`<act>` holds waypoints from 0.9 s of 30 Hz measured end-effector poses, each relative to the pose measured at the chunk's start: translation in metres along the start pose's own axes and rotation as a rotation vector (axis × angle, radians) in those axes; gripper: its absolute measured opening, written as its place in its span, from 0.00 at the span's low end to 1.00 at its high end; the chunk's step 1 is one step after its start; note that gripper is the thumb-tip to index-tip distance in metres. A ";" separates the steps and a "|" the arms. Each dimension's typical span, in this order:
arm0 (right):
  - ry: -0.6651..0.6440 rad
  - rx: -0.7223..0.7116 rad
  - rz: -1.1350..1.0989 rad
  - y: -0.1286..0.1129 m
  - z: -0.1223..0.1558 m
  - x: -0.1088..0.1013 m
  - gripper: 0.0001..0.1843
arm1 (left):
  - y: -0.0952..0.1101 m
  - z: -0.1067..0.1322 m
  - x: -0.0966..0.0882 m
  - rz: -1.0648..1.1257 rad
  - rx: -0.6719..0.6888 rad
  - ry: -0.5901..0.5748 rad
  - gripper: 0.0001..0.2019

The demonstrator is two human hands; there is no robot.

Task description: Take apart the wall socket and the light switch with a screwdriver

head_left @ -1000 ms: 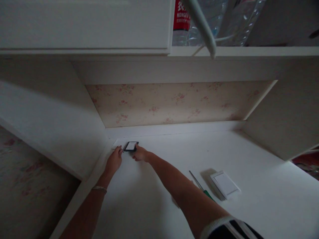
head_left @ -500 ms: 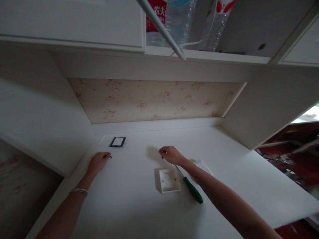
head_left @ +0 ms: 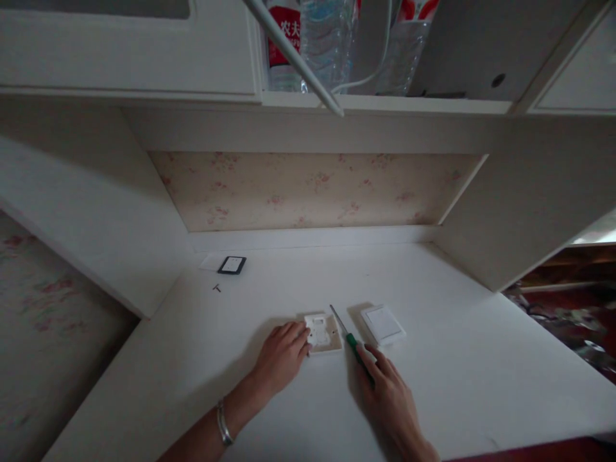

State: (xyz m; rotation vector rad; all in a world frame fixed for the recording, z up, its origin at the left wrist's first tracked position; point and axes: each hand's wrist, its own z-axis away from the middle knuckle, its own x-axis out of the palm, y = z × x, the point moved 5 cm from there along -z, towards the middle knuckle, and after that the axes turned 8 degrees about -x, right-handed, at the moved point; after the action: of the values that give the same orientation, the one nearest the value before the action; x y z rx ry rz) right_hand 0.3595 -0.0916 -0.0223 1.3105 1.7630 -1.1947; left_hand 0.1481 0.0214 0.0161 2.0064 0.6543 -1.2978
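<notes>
A white square mounting box (head_left: 325, 343) lies on the white desktop, its hollow side up. My left hand (head_left: 283, 353) has its fingers closed on the box's left edge. Just right of the box is a screwdriver (head_left: 342, 326) with a green handle and a thin metal shaft, its tip pointing away from me. My right hand (head_left: 382, 382) is closed around the handle, which is partly hidden by the fingers. Beyond that hand sits a white wall switch (head_left: 384, 324). Small dark screws (head_left: 217, 288) lie at the far left.
A black-framed flat piece (head_left: 232, 265) lies near the back left, beside a thin clear sheet (head_left: 210, 262). Overhead, a shelf (head_left: 414, 106) holds plastic bottles (head_left: 323, 45), and a white rod (head_left: 298, 61) hangs before it. Side panels (head_left: 486, 212) bound the desktop (head_left: 231, 398).
My left hand left the screws at the far left and came to the box. My right hand drew back toward me and took the screwdriver's handle, uncovering the wall switch.
</notes>
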 end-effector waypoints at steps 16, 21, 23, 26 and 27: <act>-0.016 0.005 -0.009 0.001 -0.005 0.004 0.21 | -0.137 -0.067 -0.018 -0.312 -0.297 -0.024 0.20; 0.010 0.000 -0.004 0.002 -0.008 0.003 0.20 | -0.216 -0.073 -0.013 -0.374 -0.424 -0.105 0.20; 0.025 -0.009 -0.009 0.002 -0.009 0.003 0.20 | -0.236 -0.079 -0.009 -0.368 -0.427 -0.128 0.21; 0.037 -0.014 -0.005 0.001 -0.011 0.002 0.20 | -0.256 -0.090 -0.006 -0.359 -0.440 -0.144 0.22; 0.039 -0.011 -0.001 0.001 -0.011 0.001 0.19 | -0.261 -0.094 -0.005 -0.357 -0.448 -0.148 0.22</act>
State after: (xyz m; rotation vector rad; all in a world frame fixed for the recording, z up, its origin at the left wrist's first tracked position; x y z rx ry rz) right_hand 0.3605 -0.0807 -0.0189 1.3349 1.7952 -1.1655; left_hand 0.0181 0.2649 -0.0172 1.4602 1.1548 -1.3379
